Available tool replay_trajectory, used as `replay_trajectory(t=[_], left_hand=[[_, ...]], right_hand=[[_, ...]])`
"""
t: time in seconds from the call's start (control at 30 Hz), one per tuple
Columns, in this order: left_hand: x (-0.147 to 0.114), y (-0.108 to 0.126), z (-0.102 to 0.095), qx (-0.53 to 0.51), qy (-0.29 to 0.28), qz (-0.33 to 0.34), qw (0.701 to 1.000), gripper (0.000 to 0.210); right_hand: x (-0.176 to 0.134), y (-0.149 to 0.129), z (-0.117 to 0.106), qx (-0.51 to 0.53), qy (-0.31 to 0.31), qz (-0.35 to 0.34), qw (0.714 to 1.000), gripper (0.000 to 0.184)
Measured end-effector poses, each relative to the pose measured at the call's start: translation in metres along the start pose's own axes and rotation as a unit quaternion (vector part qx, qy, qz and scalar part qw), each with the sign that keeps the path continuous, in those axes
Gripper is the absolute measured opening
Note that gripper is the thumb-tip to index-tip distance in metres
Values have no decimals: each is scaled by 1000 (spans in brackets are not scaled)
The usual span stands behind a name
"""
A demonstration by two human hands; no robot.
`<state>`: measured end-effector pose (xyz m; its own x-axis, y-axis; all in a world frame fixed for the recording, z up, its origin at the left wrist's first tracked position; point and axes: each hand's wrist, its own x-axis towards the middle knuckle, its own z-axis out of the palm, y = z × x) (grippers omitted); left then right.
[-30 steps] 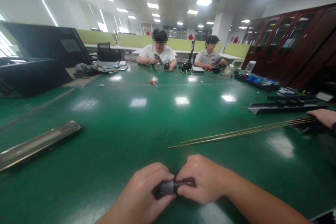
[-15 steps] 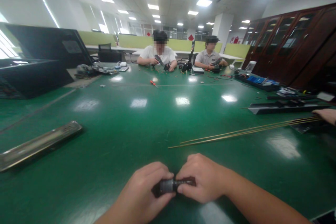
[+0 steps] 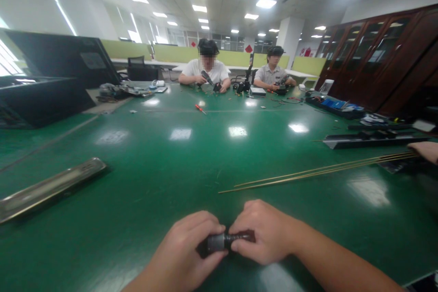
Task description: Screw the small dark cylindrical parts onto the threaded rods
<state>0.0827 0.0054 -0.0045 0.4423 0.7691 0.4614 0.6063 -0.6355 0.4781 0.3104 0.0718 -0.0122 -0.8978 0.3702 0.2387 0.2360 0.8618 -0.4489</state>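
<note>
At the bottom middle, a small dark bottle-like cylinder point(image 3: 216, 242) lies sideways between my hands, low over the green table. Its wider body has a greyish band, and a narrower ridged part runs to the right. My left hand point(image 3: 192, 244) is closed round the wide body, thumb on top. With thumb and fingers, my right hand point(image 3: 265, 232) pinches the ridged end. Both ends are partly hidden by my fingers, so its exact kind does not show.
Thin golden rods point(image 3: 294, 176) reach in from the right, by another person's hand point(image 3: 426, 149). A long shiny tray point(image 3: 54, 187) lies left on the green table point(image 3: 153, 159). A red screwdriver point(image 3: 200, 108) lies farther off. Two people point(image 3: 205, 70) work across the table.
Almost nothing differs. My hands keep the same grip on the dark cylinder, which sits at most a hair farther left.
</note>
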Motion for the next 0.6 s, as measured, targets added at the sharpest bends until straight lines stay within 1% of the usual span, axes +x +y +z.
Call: replay_trajectory(t=[0.2,0.4,0.6], left_hand=[[0,-1,0,4,-14,-8,1000,18],[-3,-7,4,-8,-1,-3,1000,16],[-5,-9,4,-11,-2,-2,1000,16]], right_hand=[[1,0,-1,-3,2,0,1000,19],[0,-1,-3,-18,-7,10,1000,20],[-1,0,-1,-10,-1,10,1000,19]])
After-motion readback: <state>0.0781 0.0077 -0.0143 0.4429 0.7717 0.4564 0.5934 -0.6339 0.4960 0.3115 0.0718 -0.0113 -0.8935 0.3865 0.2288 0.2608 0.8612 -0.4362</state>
